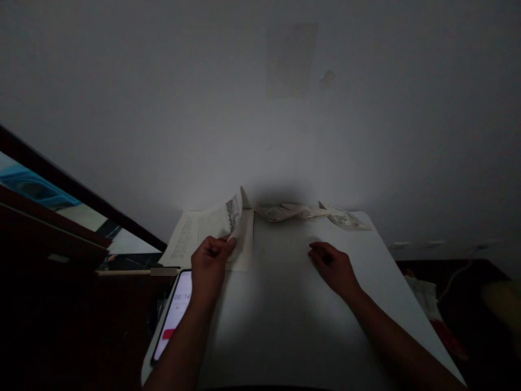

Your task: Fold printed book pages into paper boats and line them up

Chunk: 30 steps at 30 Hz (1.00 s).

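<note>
My left hand (209, 266) pinches the lower right edge of a thin printed page (220, 220), which curls up from the sheets beneath it. Text and a dark picture strip show on that page. Over the middle right of the white table, my right hand (332, 267) has its fingers curled and the fingertips brought together. Whatever they hold, if anything, is too small to tell. Folded or twisted printed papers (280, 213) lie in a row along the wall side, beyond my right hand.
A phone (171, 320) with a lit screen lies at the left edge of the white table (280, 326), partly behind my left forearm. A pale wall (203, 108) rises directly behind the table. Dark furniture (52, 244) stands on the left; a cable (458, 271) hangs at right.
</note>
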Available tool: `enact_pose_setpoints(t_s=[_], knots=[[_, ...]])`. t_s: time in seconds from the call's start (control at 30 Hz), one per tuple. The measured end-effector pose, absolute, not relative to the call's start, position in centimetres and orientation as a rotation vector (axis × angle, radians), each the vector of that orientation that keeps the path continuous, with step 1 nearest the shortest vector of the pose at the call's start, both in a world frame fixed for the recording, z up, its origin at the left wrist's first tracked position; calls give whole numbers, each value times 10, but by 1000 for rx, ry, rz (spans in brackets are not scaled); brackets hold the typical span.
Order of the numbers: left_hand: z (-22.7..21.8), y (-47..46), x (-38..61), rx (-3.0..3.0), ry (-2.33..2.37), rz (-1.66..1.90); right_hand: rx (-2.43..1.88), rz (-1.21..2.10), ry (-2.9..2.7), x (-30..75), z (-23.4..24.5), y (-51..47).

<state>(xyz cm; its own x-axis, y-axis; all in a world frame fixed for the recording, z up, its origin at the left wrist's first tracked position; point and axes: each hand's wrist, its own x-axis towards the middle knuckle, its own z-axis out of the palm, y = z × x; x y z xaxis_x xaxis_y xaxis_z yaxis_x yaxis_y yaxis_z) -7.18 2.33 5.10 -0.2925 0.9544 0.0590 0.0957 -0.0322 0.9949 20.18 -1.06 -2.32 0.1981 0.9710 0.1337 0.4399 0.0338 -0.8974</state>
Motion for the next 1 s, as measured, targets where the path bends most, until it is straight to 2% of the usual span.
enact_pose_setpoints(t_s=[0.2, 0.27, 0.53, 0.73, 0.87, 1.0], knots=[[55, -21, -7, 1268, 1111, 1139, -971, 1617, -873, 175, -2, -17], [49, -33, 8, 1285, 1036, 1094, -949, 1725, -843, 169, 5, -19], [31, -55, 24, 1459, 1034, 914, -1032, 1612, -769, 174, -2, -21], [29, -40, 5, 1924, 1293, 1148, -997, 1592, -692, 185, 5, -7], [31, -2, -2, 1727, 1447, 1227, -1009, 1539, -670, 195, 10, -1], [19, 30, 12, 1380, 1254, 1092, -1113, 1404, -741, 199, 7, 2]])
